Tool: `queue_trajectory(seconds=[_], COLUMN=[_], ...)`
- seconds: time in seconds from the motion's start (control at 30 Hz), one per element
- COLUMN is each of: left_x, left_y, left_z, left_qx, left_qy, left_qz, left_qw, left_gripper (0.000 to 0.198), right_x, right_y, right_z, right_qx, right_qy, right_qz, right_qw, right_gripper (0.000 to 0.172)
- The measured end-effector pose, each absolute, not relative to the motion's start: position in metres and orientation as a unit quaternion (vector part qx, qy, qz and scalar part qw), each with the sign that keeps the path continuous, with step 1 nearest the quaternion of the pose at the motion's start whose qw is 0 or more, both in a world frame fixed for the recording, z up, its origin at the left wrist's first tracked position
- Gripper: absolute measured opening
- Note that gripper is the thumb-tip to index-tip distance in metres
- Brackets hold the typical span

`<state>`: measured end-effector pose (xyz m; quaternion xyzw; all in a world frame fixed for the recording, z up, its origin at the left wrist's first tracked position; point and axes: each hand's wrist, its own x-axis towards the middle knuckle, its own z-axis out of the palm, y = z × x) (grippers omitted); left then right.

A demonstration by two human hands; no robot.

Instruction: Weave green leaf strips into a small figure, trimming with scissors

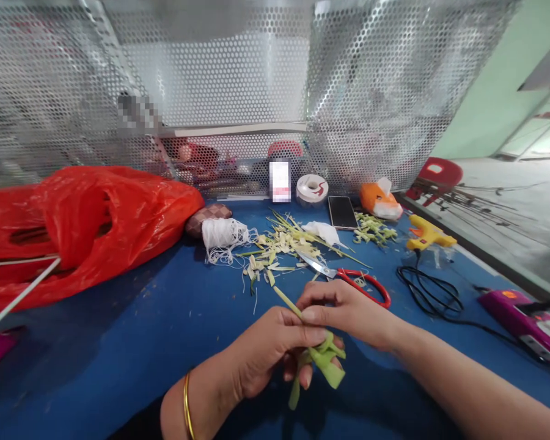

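Note:
My left hand [279, 345], with a gold bangle at the wrist, is closed on a folded green leaf strip [329, 359] whose loops and loose ends stick out below the fingers. My right hand [343, 308] pinches a narrow pale part of the strip [288, 302] that points up and away from me. Both thumbs are close together over the work. Just beyond my right hand lie scissors [360, 280] with red handles, their blades partly among leaf scraps [286, 241]. Some fingers of my left hand are hidden behind the strip.
At left, a big red plastic bag [132, 214]; beside it, white string [224, 235]. Along the back stand a ribbon roll [312, 188], a phone [342, 212] and a tissue pack [380, 198]. To the right are small woven green pieces [373, 229], a yellow glue gun [428, 233] and a purple power strip [527, 324].

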<state>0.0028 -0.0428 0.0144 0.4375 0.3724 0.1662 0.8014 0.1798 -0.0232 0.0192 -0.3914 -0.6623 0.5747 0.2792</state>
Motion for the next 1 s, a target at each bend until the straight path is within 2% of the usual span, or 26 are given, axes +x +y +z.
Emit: queue_trajectory(seconds=[0.17, 0.4, 0.67, 0.9, 1.0], left_x=[0.005, 0.01, 0.015, 0.012, 0.011], left_y=[-0.044, -0.049, -0.057, -0.053, -0.049], left_z=[0.015, 0.011, 0.016, 0.015, 0.012], left_qx=[0.432, 0.435, 0.496, 0.496, 0.462], left_qy=[0.385, 0.384, 0.378, 0.365, 0.381], left_qz=[0.156, 0.129, 0.088, 0.106, 0.152], left_qw=[0.8, 0.804, 0.777, 0.781, 0.786], left_gripper=[0.029, 0.028, 0.03, 0.031, 0.034], right_x=[0.174, 0.172, 0.169, 0.165, 0.166], right_y=[-0.027, -0.028, -0.029, -0.028, -0.025], right_z=[0.014, 0.013, 0.012, 0.009, 0.01], right_qx=[-0.378, -0.343, -0.313, -0.335, -0.354], right_qy=[-0.546, -0.51, -0.456, -0.433, -0.425], right_qz=[0.688, 0.736, 0.732, 0.716, 0.707], right_qw=[0.293, 0.285, 0.398, 0.434, 0.441], right_gripper=[0.024, 0.024, 0.023, 0.023, 0.019])
